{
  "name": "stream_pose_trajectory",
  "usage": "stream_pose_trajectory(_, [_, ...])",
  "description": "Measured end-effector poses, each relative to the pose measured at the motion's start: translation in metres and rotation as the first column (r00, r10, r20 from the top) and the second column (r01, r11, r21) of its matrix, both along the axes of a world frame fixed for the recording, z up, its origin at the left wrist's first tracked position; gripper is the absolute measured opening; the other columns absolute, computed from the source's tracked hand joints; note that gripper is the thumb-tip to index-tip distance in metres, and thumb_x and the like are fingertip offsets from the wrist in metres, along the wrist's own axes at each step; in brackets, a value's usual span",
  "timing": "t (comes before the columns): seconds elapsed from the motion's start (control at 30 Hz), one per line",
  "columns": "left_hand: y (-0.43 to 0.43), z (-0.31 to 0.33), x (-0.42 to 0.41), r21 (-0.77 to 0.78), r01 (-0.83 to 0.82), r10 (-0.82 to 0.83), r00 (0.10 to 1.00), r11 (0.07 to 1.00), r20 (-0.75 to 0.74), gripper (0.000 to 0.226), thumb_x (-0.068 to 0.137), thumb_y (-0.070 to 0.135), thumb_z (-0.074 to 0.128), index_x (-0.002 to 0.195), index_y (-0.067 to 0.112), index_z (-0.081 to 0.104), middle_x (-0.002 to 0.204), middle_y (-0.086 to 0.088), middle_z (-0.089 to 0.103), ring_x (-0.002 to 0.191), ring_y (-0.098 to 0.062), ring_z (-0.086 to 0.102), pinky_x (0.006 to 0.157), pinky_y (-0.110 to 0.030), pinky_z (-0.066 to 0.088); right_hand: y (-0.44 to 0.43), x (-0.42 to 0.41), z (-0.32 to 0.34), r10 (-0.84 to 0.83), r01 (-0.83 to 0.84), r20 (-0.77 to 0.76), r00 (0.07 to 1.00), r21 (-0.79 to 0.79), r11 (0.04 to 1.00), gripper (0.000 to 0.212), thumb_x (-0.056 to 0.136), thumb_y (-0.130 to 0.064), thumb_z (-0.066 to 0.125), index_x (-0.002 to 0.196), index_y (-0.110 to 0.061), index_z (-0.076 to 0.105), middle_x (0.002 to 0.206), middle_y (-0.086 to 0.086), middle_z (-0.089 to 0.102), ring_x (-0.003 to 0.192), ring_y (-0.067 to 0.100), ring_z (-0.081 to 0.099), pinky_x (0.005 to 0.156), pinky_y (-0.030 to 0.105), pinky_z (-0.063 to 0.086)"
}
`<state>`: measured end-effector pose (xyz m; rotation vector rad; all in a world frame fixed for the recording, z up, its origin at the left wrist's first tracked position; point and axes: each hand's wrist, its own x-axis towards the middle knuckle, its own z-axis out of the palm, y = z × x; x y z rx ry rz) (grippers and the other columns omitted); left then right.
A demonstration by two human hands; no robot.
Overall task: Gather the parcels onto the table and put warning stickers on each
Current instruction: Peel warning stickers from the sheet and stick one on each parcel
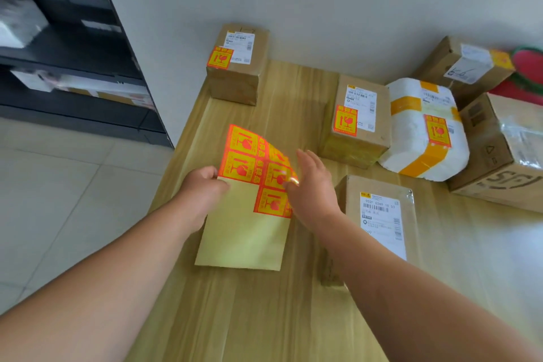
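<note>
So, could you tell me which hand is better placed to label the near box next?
Right. The right hand touches the right edge of the sticker sheet, and the near box, showing no warning sticker, lies just beside it; the left hand grips the sheet's left edge.

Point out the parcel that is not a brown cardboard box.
The white foam parcel banded with orange tape, carrying a warning sticker; all the others are brown cardboard boxes.
</note>
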<state>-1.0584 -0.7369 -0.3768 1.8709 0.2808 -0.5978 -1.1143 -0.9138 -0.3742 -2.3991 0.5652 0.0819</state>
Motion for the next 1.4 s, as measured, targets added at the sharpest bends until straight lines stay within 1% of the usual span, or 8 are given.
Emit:
stream_pose_trajectory(0.07, [-0.001,0.013,-0.009,-0.028,0.0,0.0,1.0,1.0,0.026,0.016,0.087,0.0,0.057,0.081,0.013,0.063,0.082,-0.01,0.064,0.066,-0.019,0.055,0.059,-0.024,0.04,0.006,-0.005,0.013,0.066,-0.061,0.061,0.996,-0.08,0.995,0.061,0.089,-0.019,0.062,0.145,-0.02,0.038,0.152,0.0,0.033,0.139,0.023,0.028,0.112,0.034,0.026])
stream_pose_trajectory(0.23, [-0.009,0.039,-0.026,-0.021,0.04,-0.037,0.992,0.999,0.123,0.009,0.085,0.008,0.066,0.094,0.008,0.067,0.091,-0.008,0.066,0.082,-0.022,0.057,0.071,-0.027,0.044,0.028,-0.014,0.04,0.221,-0.211,0.207,0.953,-0.066,0.975,0.032,0.088,-0.022,0.064,0.119,-0.018,0.062,0.12,0.001,0.06,0.115,0.02,0.049,0.094,0.027,0.036])
stream_pose_trajectory(0.37, [-0.016,0.054,-0.037,-0.061,0.11,-0.094,0.97,0.992,0.224,0.008,0.086,0.008,0.066,0.093,0.004,0.067,0.084,-0.001,0.06,0.077,-0.013,0.049,0.066,-0.02,0.037,0.033,-0.017,0.05,0.228,-0.228,0.274,0.934,-0.035,0.973,0.022,0.086,-0.026,0.067,0.105,-0.017,0.068,0.102,0.0,0.064,0.099,0.02,0.057,0.083,0.031,0.044])
stream_pose_trajectory(0.6, [-0.019,0.065,-0.043,-0.004,0.152,-0.144,0.943,0.988,0.3,0.013,0.091,0.007,0.059,0.097,0.017,0.066,0.089,0.008,0.065,0.085,-0.004,0.057,0.07,-0.01,0.04,0.031,-0.022,0.059,0.239,-0.239,0.277,0.931,-0.032,0.97,0.018,0.091,-0.027,0.061,0.105,-0.017,0.067,0.099,-0.001,0.067,0.092,0.017,0.061,0.079,0.031,0.048])
stream_pose_trajectory(0.73, [-0.018,0.065,-0.04,0.031,0.167,-0.168,0.933,0.985,0.319,0.011,0.088,0.005,0.061,0.089,0.015,0.066,0.083,0.0,0.065,0.079,-0.013,0.058,0.072,-0.022,0.045,0.032,-0.021,0.06,0.236,-0.238,0.272,0.933,-0.024,0.971,0.017,0.094,-0.023,0.056,0.103,-0.016,0.068,0.095,0.001,0.068,0.087,0.018,0.061,0.074,0.031,0.049])
stream_pose_trajectory(1.1, [-0.024,0.057,-0.02,0.043,0.233,-0.235,0.921,0.971,0.312,0.021,0.087,0.006,0.063,0.081,0.026,0.061,0.074,0.006,0.057,0.072,-0.009,0.055,0.067,-0.018,0.043,0.023,-0.006,0.054,0.157,-0.169,0.249,0.956,0.028,0.985,0.02,0.098,-0.019,0.047,0.099,-0.013,0.065,0.085,0.001,0.064,0.078,0.018,0.056,0.066,0.03,0.044])
stream_pose_trajectory(1.23, [-0.026,0.052,-0.009,0.011,0.197,-0.193,0.949,0.98,0.248,0.022,0.087,0.001,0.058,0.076,0.02,0.062,0.066,0.003,0.058,0.063,-0.012,0.053,0.057,-0.02,0.042,0.019,0.006,0.05,0.008,-0.054,0.267,0.964,0.164,0.985,0.017,0.097,-0.016,0.046,0.087,-0.011,0.059,0.078,0.001,0.058,0.075,0.02,0.052,0.067,0.034,0.044])
stream_pose_trajectory(1.4, [-0.021,0.037,0.011,-0.012,0.074,-0.071,0.988,0.997,0.14,0.02,0.084,-0.003,0.055,0.079,0.014,0.064,0.08,-0.008,0.066,0.073,-0.022,0.058,0.065,-0.028,0.044,0.01,0.025,0.043,-0.197,0.105,0.236,0.952,0.353,0.93,0.024,0.097,-0.015,0.042,0.074,-0.014,0.047,0.068,0.001,0.049,0.065,0.018,0.043,0.059,0.035,0.037])
